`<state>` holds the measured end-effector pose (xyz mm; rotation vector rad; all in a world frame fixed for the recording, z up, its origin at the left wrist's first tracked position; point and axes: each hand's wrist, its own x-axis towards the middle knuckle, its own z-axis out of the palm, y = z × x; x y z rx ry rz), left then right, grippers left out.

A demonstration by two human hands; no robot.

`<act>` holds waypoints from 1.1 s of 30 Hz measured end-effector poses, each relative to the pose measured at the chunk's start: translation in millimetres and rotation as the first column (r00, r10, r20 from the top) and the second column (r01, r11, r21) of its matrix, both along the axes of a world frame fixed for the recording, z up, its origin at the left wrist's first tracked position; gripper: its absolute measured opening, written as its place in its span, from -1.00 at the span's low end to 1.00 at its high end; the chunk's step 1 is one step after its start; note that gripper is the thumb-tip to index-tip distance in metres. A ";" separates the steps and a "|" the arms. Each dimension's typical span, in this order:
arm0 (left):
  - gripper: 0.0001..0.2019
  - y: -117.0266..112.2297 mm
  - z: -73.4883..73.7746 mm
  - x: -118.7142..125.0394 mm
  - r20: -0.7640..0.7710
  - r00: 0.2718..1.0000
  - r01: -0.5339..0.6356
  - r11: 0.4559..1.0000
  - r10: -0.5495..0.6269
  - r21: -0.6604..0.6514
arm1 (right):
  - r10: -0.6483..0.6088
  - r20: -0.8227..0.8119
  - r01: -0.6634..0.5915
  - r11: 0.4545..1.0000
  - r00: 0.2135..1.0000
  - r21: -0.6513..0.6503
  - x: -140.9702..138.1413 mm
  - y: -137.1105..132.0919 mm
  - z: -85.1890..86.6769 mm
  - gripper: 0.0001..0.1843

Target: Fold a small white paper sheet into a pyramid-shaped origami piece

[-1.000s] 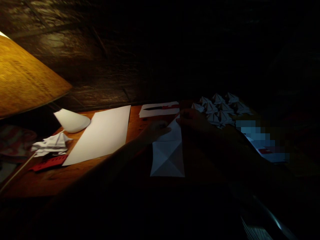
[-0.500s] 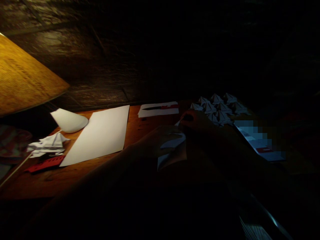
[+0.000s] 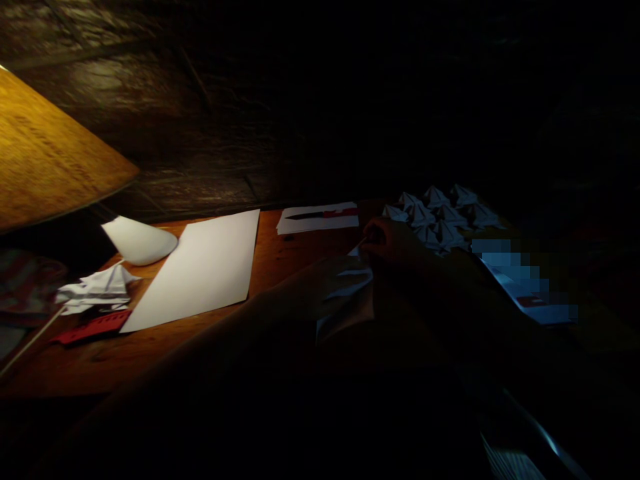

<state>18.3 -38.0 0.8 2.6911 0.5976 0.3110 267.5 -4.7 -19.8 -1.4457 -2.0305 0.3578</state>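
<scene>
Pinching the far tip of the bent paper (image 3: 361, 300) is our right hand (image 3: 393, 241), its thumb and fingertips drawn together. Our left hand (image 3: 333, 273) lies against the same paper from the left, too dark for us to tell whether it grips or only presses. We have this paper between our two hands, near the middle of the wooden table (image 3: 273, 257), its near end curving and shadowed.

Just beyond, we see a knife (image 3: 325, 214) with a red handle and dark blade resting on a small stack of paper (image 3: 303, 227). To our right, folded paper pieces (image 3: 443, 217) stand grouped in rows, with a bluish, pixelated device (image 3: 525, 283) nearer us. To our left lies a large white sheet (image 3: 203, 273), with a curled white object (image 3: 140, 241), a crumpled-looking paper shape (image 3: 103, 290) and a red toothed strip (image 3: 95, 328) around it, under a glowing yellow shade (image 3: 57, 150)
</scene>
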 end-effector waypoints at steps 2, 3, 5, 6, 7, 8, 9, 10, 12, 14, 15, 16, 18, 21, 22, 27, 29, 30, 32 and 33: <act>-0.62 -0.7 -1.1 0.3 0.001 1.000 -0.008 1.000 0.008 -0.006 | 0.004 -0.001 -0.004 1.000 1.000 0.008 -0.5 -0.7 0.5 -0.75; -0.63 -1.0 -1.4 0.4 0.003 1.000 -0.012 1.000 0.012 -0.009 | 0.011 0.001 -0.011 1.000 1.000 0.010 -0.7 -1.1 0.8 -0.78; -0.64 -1.5 -1.5 0.6 0.010 1.000 -0.015 1.000 0.015 -0.012 | 0.015 0.004 -0.015 1.000 1.000 0.007 -1.0 -1.5 1.5 -0.81; -0.64 -1.7 -1.3 0.6 0.013 1.000 -0.017 1.000 0.017 -0.013 | 0.015 0.002 -0.015 1.000 1.000 0.004 -1.0 -1.5 1.7 -0.81; -0.64 -1.9 -1.0 0.6 0.016 1.000 -0.020 1.000 0.020 -0.014 | 0.016 -0.001 -0.016 1.000 1.000 0.003 -1.0 -1.4 1.8 -0.81; -0.64 -2.0 -0.5 0.6 0.017 1.000 -0.023 1.000 0.023 -0.016 | 0.019 -0.005 -0.019 1.000 1.000 0.001 -0.8 -1.0 1.7 -0.81; -0.64 -2.2 0.0 0.6 0.016 1.000 -0.026 1.000 0.026 -0.018 | 0.023 -0.009 -0.023 1.000 1.000 0.002 -0.6 -0.6 1.5 -0.83; -0.64 -2.3 0.6 0.7 0.012 1.000 -0.027 0.999 0.027 -0.019 | 0.028 -0.011 -0.028 1.000 1.000 0.005 -0.3 0.0 1.1 -0.85; -0.64 -2.4 1.9 0.9 -0.001 1.000 -0.023 0.999 0.023 -0.023 | 0.028 -0.015 -0.028 0.999 0.999 0.016 0.3 1.2 0.1 -0.88; -0.65 -2.4 3.2 1.3 -0.014 1.000 -0.016 0.999 0.016 -0.028 | 0.024 -0.014 -0.024 0.999 1.000 0.022 0.7 1.9 -0.6 -0.88; -0.66 -2.3 3.9 1.5 -0.019 1.000 -0.013 0.999 0.013 -0.030 | 0.020 -0.012 -0.020 1.000 1.000 0.023 0.8 2.0 -0.7 -0.87; -0.66 -2.3 4.5 1.6 -0.024 1.000 -0.011 0.999 0.010 -0.033 | 0.016 -0.009 -0.016 1.000 1.000 0.020 0.7 2.0 -0.6 -0.87; -0.66 -2.4 5.8 1.6 -0.032 0.999 -0.008 0.999 0.007 -0.039 | 0.007 -0.002 -0.007 1.000 1.000 0.009 0.3 1.7 0.2 -0.87; -0.64 -2.9 7.8 0.8 -0.046 0.999 -0.005 0.999 0.002 -0.051 | -0.006 0.001 0.006 1.000 1.000 0.005 -0.3 1.5 1.6 -0.87; -0.64 -3.1 8.3 0.3 -0.050 0.999 -0.005 0.998 0.002 -0.055 | -0.004 0.001 0.004 1.000 1.000 0.005 -0.5 1.5 2.1 -0.87; -0.64 -3.7 10.6 -1.6 -0.068 0.998 -0.019 0.997 0.014 -0.072 | -0.009 -0.005 0.009 1.000 1.000 0.029 -2.4 1.0 4.9 -0.89; -0.63 -3.4 11.4 -1.3 -0.069 0.997 -0.025 0.997 0.020 -0.076 | -0.015 -0.007 0.015 0.999 1.000 0.037 -3.6 0.6 6.0 -0.89; -0.63 -3.3 11.8 -0.9 -0.068 0.997 -0.027 0.997 0.022 -0.077 | -0.019 -0.009 0.019 0.999 1.000 0.034 -4.1 0.5 6.4 -0.89; -0.63 -3.1 12.4 0.2 -0.062 0.998 -0.032 0.997 0.027 -0.077 | -0.028 -0.010 0.029 0.999 1.000 0.027 -5.0 0.7 6.7 -0.90; -0.63 -3.1 12.7 0.7 -0.059 0.998 -0.035 0.996 0.031 -0.076 | -0.032 -0.010 0.032 0.999 0.999 0.027 -5.2 1.0 6.5 -0.91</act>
